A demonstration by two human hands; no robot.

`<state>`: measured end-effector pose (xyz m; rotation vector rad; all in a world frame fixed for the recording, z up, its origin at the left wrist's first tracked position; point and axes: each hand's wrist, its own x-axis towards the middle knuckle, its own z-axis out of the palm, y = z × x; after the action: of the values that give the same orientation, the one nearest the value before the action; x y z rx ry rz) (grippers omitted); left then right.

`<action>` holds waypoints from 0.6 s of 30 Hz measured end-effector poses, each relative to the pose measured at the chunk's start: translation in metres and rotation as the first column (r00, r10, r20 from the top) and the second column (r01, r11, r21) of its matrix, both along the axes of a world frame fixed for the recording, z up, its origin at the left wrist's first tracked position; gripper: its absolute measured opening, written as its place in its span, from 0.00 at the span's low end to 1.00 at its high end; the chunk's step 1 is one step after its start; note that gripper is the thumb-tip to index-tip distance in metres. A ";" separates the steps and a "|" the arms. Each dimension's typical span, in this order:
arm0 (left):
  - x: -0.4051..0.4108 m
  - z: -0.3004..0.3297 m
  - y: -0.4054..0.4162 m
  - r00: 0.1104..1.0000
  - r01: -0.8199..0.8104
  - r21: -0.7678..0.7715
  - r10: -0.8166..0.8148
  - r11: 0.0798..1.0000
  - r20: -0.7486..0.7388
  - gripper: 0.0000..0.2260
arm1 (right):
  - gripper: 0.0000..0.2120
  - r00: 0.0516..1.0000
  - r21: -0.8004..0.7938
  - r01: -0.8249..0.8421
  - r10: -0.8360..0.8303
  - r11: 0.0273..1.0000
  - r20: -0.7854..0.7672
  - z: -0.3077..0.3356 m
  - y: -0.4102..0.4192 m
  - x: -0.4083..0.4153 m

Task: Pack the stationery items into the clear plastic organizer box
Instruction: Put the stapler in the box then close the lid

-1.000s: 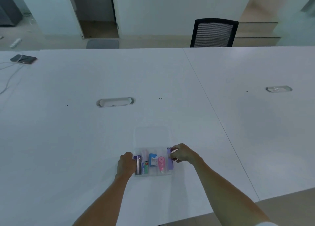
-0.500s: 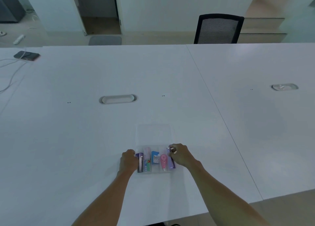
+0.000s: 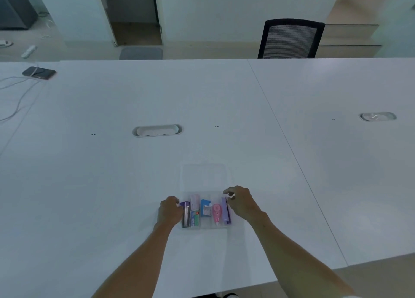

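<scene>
The clear plastic organizer box [image 3: 205, 226] lies near the table's front edge, its clear lid [image 3: 205, 177] folded open flat behind it. Inside sit a dark purple item [image 3: 185, 212], a pink packet [image 3: 195, 202], a green-blue packet [image 3: 195, 218], a blue item [image 3: 205, 205], a pink correction tape [image 3: 216, 213] and a purple bar [image 3: 225, 210]. My left hand [image 3: 169, 210] grips the box's left side. My right hand [image 3: 241, 202] curls against the box's right side; a small white thing shows at its fingertips.
The white table [image 3: 112, 174] has a cable grommet [image 3: 157, 130] ahead and another grommet [image 3: 378, 116] at the right. A phone [image 3: 39, 72] with cables lies far left. A black mesh chair [image 3: 290, 39] stands behind the table.
Both hands stay at the box's sides. My right hand has slid a little along the right edge; the box has hardly moved.
</scene>
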<state>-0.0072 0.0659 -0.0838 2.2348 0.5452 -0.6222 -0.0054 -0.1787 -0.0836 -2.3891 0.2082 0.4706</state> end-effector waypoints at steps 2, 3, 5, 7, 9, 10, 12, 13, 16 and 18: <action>0.005 -0.001 0.006 1.000 -0.001 -0.036 0.000 0.999 -0.029 0.17 | 0.14 0.999 0.044 0.038 -0.038 0.998 0.006 0.005 -0.002 0.007; 0.008 0.002 0.007 0.999 -0.005 -0.042 0.003 0.999 -0.037 0.18 | 0.14 0.998 0.056 0.056 -0.057 0.997 0.014 0.007 -0.004 0.012; 0.014 0.009 0.009 1.000 -0.009 -0.036 0.008 0.999 -0.030 0.18 | 0.15 0.994 0.072 0.102 -0.104 0.992 0.028 0.010 -0.007 0.022; 0.023 0.015 0.010 1.000 -0.017 -0.045 0.016 0.999 -0.009 0.18 | 0.16 0.986 0.095 0.163 -0.165 0.982 0.012 0.011 -0.010 0.032; 0.032 0.017 0.008 0.999 -0.043 -0.075 0.044 0.996 0.008 0.18 | 0.17 0.978 0.113 0.209 -0.207 0.971 -0.027 0.010 -0.012 0.043; 0.037 0.018 0.006 0.999 -0.046 -0.077 0.047 0.996 0.018 0.18 | 0.18 0.973 0.117 0.230 -0.225 0.966 -0.052 0.010 -0.012 0.048; 0.046 0.019 0.002 0.998 -0.043 -0.093 0.047 0.995 0.035 0.19 | 0.20 0.964 0.120 0.260 -0.250 0.958 -0.092 0.008 -0.012 0.057; 0.049 0.020 -0.001 0.998 -0.046 -0.105 0.050 0.993 0.042 0.19 | 0.20 0.960 0.121 0.268 -0.255 0.956 -0.112 0.007 -0.011 0.060; 0.058 0.015 -0.008 0.992 -0.109 -0.171 0.117 0.979 0.038 0.21 | 0.21 0.948 0.109 0.284 -0.263 0.952 -0.180 -0.001 -0.010 0.068; 0.063 0.011 -0.011 0.991 -0.126 -0.188 0.134 0.974 0.029 0.23 | 0.23 0.933 0.105 0.311 -0.282 0.945 -0.224 -0.008 -0.009 0.073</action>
<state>0.0563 0.0546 -0.0729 2.0151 0.5827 -0.5355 0.0675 -0.1872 -0.0917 -2.1235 0.6026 0.5685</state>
